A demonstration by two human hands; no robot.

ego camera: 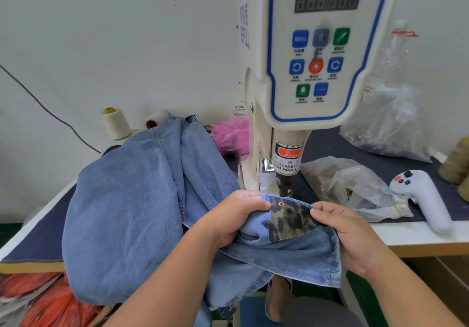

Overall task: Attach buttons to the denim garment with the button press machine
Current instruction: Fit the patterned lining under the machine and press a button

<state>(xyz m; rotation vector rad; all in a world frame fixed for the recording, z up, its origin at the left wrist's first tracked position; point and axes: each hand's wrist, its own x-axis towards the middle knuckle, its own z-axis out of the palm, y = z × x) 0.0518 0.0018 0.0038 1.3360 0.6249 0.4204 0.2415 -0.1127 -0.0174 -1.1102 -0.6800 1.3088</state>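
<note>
Denim garment (pixel 132 199) heaped over table (pixel 418 235), leopard-lined flap (pixel 291 220) held just in front of button press machine (pixel 291 77). Flap pinched at left edge by left hand (pixel 236 217), at right edge by right hand (pixel 347 235); both grips clamped on cloth. Metal button (pixel 281 203) seen near flap's top edge, just short of press head (pixel 286 184), closer to left hand. Flap's long axis runs hand to hand; forward slide judged next.
</note>
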